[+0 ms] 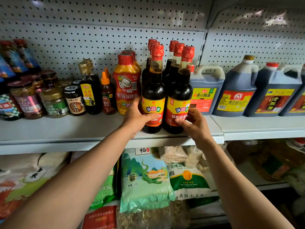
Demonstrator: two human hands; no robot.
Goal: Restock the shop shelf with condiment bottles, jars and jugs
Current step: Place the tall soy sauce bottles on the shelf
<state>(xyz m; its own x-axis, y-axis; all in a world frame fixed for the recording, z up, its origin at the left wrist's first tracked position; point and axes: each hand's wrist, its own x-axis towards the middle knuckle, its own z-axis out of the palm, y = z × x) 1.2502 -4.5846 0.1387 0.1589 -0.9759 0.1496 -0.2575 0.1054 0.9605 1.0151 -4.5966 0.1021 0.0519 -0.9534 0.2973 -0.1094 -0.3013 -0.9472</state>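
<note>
Left hand (pixel 137 117) curled round the front-left soy sauce bottle (pixel 153 103), thumb across its label; right hand (pixel 193 123) pinching the lower label of the front-right soy sauce bottle (pixel 179 106). Both upright, touching, near the front edge of the shelf (pixel 66 129), matching bottles in rows behind. Oyster sauce bottle (pixel 127 86) just left, soy jug (pixel 206 93) just right. Seemingly well along: mostly stocked, front pair probably being squared up.

shelf (pixel 99 129): jars (pixel 26 98) left, soy bottles (pixel 166 90) centre in two rows front-to-back, jugs (pixel 237 90) right, rice bags (pixel 145 180) below
</note>
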